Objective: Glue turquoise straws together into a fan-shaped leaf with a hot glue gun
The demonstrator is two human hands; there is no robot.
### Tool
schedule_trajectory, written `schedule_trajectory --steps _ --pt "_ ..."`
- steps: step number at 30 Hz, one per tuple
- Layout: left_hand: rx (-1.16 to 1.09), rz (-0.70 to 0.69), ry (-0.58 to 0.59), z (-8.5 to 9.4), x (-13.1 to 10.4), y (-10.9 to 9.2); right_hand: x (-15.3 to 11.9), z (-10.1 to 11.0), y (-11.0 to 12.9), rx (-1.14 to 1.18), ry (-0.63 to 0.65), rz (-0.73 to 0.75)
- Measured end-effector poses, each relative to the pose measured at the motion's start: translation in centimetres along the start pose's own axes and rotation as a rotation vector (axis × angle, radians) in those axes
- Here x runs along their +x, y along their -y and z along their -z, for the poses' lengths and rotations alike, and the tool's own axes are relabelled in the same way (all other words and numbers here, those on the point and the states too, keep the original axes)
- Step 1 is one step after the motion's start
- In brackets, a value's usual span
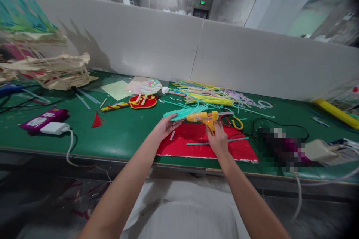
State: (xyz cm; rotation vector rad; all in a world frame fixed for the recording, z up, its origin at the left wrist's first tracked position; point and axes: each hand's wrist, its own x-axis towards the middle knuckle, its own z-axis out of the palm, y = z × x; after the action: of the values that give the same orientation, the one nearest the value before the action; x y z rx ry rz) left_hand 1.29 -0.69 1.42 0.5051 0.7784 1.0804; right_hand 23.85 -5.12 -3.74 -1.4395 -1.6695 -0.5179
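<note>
My right hand (218, 137) is wrapped round the handle of a yellow hot glue gun (200, 117), whose nozzle points left. A clear glue stick (226, 113) sticks out of its back end. In my left hand (167, 127) is a turquoise bundle of pipe cleaners (182, 112), held close to the nozzle; whether the two touch I cannot tell. Below both hands a red board (179, 148) lies at the table's front edge. On it are a single turquoise pipe cleaner (198, 143) and a small white strip (172, 135). Scissors with red and yellow handles (238, 123) lie behind my right hand.
Loose coloured pipe cleaners (213, 95) are heaped along the back. Left of them are a striped fuzzy figure (150, 87) and a red ornament (143, 102) with a tassel (97, 120). A purple box with a white plug (54, 128) sits left. A yellow bar (338, 114) lies right.
</note>
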Motion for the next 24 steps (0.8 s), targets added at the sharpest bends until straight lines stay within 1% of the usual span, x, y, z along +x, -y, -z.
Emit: schedule_trajectory --steps 4,7,15,21,24 --pt "-0.022 0.010 -0.027 -0.19 -0.20 -0.15 -0.12 -0.14 -0.22 -0.009 -0.034 -0.012" --pt "-0.025 0.016 -0.047 -0.27 -0.29 -0.20 -0.12 -0.15 -0.27 -0.005 -0.036 -0.031" --pt "-0.032 0.008 -0.052 -0.26 -0.27 -0.24 0.07 0.10 -0.19 -0.016 -0.069 -0.015" --pt "-0.028 0.004 -0.069 -0.48 -0.55 -0.37 -0.05 -0.06 -0.39 0.003 -0.055 -0.073" --pt "-0.032 0.003 -0.072 -0.50 -0.67 -0.45 -0.08 -0.13 -0.48 -0.003 -0.058 -0.070"
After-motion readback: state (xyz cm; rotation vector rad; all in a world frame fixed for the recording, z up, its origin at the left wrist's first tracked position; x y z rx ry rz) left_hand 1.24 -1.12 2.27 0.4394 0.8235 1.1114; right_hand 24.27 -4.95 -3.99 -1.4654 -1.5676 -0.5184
